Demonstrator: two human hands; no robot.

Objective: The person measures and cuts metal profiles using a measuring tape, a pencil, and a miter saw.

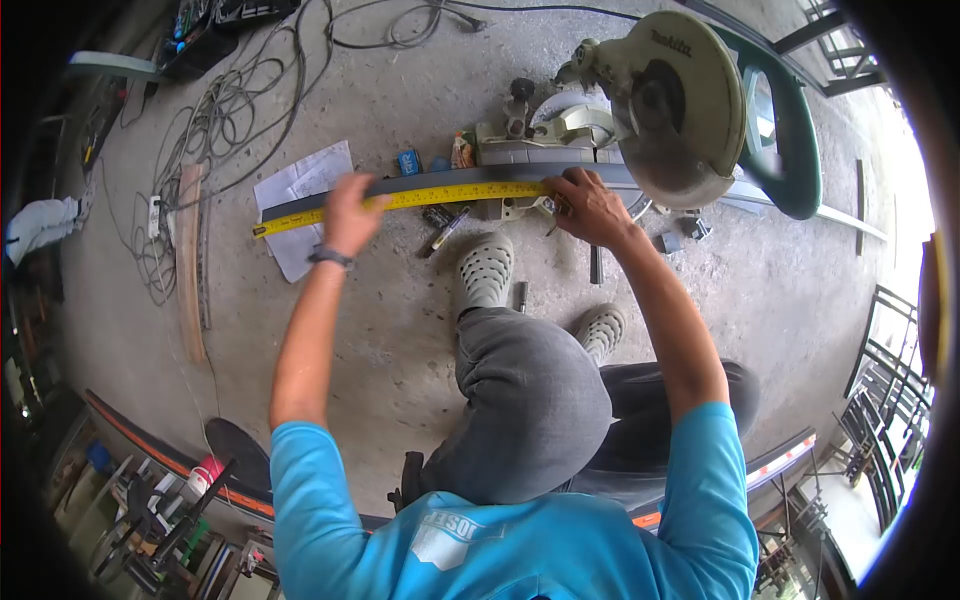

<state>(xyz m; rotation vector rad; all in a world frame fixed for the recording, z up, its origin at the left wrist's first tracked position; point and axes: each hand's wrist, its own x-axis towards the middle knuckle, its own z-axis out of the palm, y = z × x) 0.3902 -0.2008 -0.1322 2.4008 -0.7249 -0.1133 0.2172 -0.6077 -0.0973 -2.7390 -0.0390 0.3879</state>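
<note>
I see the left hand (351, 214) over the yellow tape measure (450, 193), blurred, so I can't tell its grip. The right hand (592, 207) pinches the tape against the long grey metal bar (410, 183), which lies across the miter saw (548, 150).

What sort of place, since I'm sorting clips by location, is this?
Probably a metalworking shop: a Makita miter saw stands on the concrete floor, a tape measure lies along a long bar, and metal frames are nearby.
</note>
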